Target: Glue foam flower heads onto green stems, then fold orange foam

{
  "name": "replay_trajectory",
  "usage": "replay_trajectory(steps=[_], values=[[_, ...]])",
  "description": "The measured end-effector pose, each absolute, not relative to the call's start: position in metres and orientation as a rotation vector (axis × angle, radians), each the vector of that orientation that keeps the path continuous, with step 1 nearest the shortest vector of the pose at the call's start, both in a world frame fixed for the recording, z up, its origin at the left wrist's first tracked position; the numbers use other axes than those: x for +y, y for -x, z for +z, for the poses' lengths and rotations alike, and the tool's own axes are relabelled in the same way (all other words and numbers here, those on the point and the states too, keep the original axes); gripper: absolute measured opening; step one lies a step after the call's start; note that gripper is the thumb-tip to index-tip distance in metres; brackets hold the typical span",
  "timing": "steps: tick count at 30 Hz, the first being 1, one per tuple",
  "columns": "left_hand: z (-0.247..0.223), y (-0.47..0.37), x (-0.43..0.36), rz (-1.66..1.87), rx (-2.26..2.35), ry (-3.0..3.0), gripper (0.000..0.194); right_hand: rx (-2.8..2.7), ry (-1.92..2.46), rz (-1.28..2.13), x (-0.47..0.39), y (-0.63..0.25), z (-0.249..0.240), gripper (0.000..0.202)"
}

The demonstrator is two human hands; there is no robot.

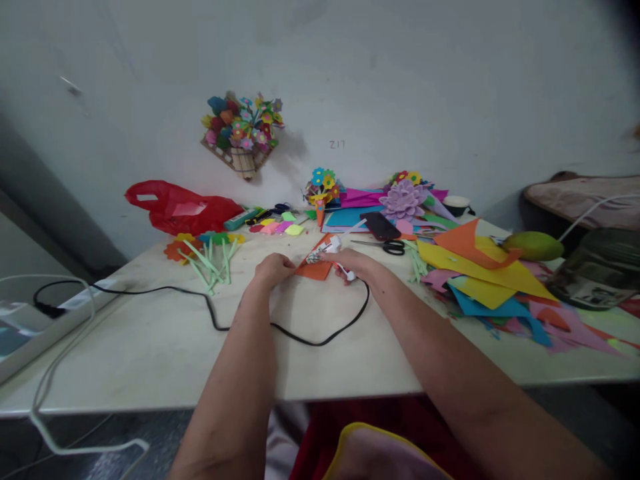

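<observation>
My right hand (349, 260) is closed around a white hot glue gun (332, 244), whose black cord loops toward me and off to the left. The gun's metal nozzle points left, over an orange piece of craft sheet (316, 270) on the table. At the left edge of that orange sheet, my left hand (276, 270) pinches with thumb and fingers together. Whether the nozzle touches the sheet is too small to make out. Black-handled scissors (393, 247) lie just right of my right hand.
Scrap sheets (480, 267) pile up at the right, beside a large jar (600, 267). Pale green strips (213, 261) and felt flowers (181, 250) lie at the left, near a red plastic bag (187, 208). A phone (380, 226) and a power strip (60, 320) are also on the table.
</observation>
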State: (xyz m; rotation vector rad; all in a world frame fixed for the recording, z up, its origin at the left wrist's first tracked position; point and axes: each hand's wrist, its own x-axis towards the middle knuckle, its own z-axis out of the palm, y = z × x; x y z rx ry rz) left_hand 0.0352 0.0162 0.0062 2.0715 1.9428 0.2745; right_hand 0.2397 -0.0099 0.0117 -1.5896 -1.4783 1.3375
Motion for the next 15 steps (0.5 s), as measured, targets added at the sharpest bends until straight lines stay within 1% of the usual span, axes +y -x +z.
replay_trajectory(steps=[15], values=[[0.0055, -0.0362, 0.0161, 0.329, 1.935, -2.050, 0.023, -1.537, 1.565, 1.363, -0.0106, -0.2408, 0.0104, 0.041]])
